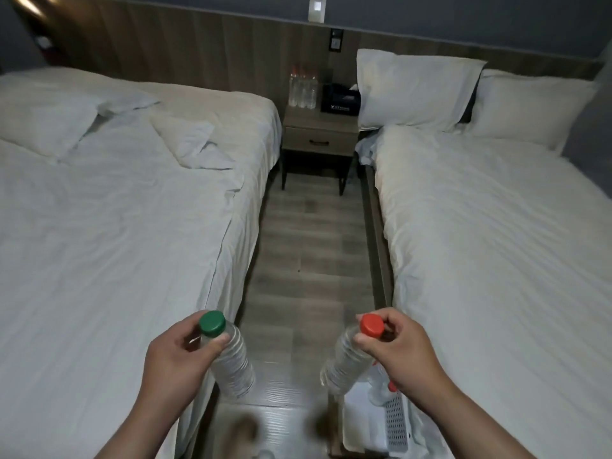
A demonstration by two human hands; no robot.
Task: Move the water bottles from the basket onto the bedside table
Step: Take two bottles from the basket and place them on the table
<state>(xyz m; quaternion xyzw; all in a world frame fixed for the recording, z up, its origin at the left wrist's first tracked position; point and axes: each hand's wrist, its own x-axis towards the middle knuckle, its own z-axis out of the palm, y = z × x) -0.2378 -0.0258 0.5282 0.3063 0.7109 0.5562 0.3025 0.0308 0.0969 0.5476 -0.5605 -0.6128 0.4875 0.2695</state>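
Note:
My left hand (175, 356) grips a clear water bottle with a green cap (231, 359) by its neck. My right hand (400, 349) holds a clear bottle with a red cap (344, 362) the same way. Both bottles hang over the floor between two beds. Below my right forearm sits the white basket (395, 422) on the floor, with another red-capped bottle (381, 385) inside, partly hidden. Far ahead stands the wooden bedside table (319, 120). Several clear bottles (302, 89) stand upright on its back left part.
A bed with crumpled white sheets (109, 207) fills the left; a second bed (496, 233) with two pillows fills the right. A narrow wood-look floor aisle (311, 246) runs between them to the table. A black tissue box (341, 99) sits on the table's right side.

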